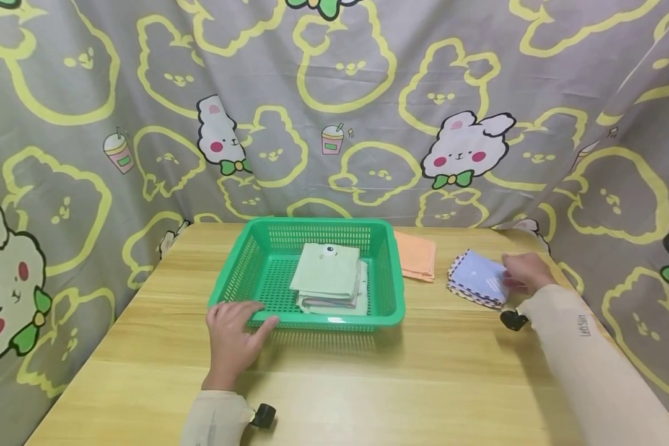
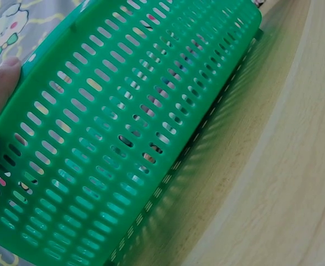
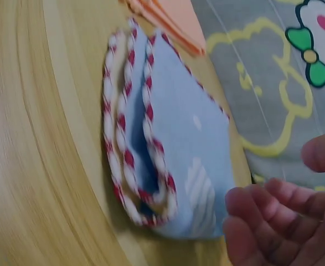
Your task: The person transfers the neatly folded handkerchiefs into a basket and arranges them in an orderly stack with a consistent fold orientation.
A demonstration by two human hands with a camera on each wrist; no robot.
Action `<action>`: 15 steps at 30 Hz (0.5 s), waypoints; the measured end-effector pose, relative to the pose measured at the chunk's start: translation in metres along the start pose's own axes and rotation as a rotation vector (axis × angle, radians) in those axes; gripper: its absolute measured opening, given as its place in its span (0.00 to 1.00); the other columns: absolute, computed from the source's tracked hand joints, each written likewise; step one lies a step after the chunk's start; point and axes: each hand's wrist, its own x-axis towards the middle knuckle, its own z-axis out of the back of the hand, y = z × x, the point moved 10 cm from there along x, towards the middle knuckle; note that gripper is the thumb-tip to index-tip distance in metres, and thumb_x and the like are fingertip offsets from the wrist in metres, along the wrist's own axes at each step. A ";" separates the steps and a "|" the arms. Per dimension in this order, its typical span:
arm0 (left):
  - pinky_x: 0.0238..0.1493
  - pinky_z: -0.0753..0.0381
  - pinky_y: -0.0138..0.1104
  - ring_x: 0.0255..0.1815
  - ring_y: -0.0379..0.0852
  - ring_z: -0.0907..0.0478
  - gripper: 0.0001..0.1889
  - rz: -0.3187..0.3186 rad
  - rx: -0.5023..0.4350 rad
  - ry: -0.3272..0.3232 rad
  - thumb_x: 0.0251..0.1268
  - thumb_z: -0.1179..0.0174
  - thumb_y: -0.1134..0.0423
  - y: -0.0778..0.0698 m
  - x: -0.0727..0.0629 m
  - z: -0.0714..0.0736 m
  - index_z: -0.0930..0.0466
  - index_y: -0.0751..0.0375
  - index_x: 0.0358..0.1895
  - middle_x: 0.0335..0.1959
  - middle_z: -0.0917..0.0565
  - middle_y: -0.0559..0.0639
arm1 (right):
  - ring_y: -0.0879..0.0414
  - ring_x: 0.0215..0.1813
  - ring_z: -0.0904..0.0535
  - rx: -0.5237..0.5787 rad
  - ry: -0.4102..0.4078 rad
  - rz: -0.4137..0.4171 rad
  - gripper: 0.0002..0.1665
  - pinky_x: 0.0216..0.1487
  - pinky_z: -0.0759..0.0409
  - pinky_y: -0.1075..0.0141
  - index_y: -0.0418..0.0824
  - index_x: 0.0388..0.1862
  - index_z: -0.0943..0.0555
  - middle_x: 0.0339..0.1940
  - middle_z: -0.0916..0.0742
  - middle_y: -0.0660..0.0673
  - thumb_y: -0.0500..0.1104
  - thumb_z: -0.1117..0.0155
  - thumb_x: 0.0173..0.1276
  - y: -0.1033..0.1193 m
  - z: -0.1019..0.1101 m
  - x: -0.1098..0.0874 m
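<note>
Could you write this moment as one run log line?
left hand: grips green basket by rim | right hand: beside folded blue cloth, not gripping | pale green cloth: inside basket | orange cloth: beside basket

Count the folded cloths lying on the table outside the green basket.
2: an orange one just right of the green basket, partly hidden by it, and a blue one farther right, by the right hand. More could be hidden behind the basket.
</note>
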 end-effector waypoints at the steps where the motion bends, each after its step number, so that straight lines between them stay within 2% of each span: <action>1: 0.51 0.41 0.60 0.39 0.58 0.21 0.33 0.001 0.002 0.000 0.64 0.50 0.30 0.000 0.000 0.000 0.15 0.60 0.35 0.36 0.13 0.55 | 0.52 0.34 0.18 0.001 0.002 -0.019 0.36 0.39 0.17 0.60 0.18 0.61 0.38 0.43 0.19 0.33 0.49 0.53 0.70 -0.004 0.002 0.000; 5: 0.51 0.42 0.60 0.39 0.58 0.21 0.33 0.004 0.005 0.003 0.64 0.50 0.31 0.001 -0.001 -0.002 0.15 0.60 0.34 0.35 0.13 0.55 | 0.50 0.31 0.19 -0.055 0.016 -0.062 0.30 0.35 0.18 0.59 0.21 0.53 0.33 0.38 0.21 0.35 0.46 0.49 0.63 -0.016 0.010 -0.003; 9: 0.52 0.42 0.59 0.39 0.57 0.21 0.33 0.008 0.002 0.011 0.63 0.50 0.30 0.002 -0.001 -0.003 0.15 0.60 0.35 0.36 0.13 0.55 | 0.51 0.27 0.20 -0.107 0.071 -0.090 0.26 0.31 0.20 0.61 0.24 0.42 0.32 0.28 0.23 0.40 0.49 0.46 0.64 -0.028 0.007 -0.004; 11: 0.52 0.42 0.58 0.40 0.56 0.21 0.33 0.014 -0.001 0.017 0.63 0.50 0.30 0.003 -0.001 -0.003 0.15 0.59 0.35 0.36 0.13 0.55 | 0.52 0.25 0.20 -0.097 0.096 -0.119 0.23 0.29 0.20 0.62 0.27 0.38 0.31 0.24 0.25 0.43 0.50 0.45 0.64 -0.034 0.003 -0.004; 15: 0.53 0.42 0.58 0.40 0.56 0.21 0.34 0.018 0.001 0.023 0.63 0.51 0.29 0.004 -0.001 -0.004 0.16 0.59 0.35 0.36 0.13 0.55 | 0.55 0.24 0.22 -0.080 0.102 -0.140 0.20 0.28 0.22 0.64 0.33 0.30 0.31 0.23 0.26 0.46 0.50 0.45 0.65 -0.038 -0.002 -0.005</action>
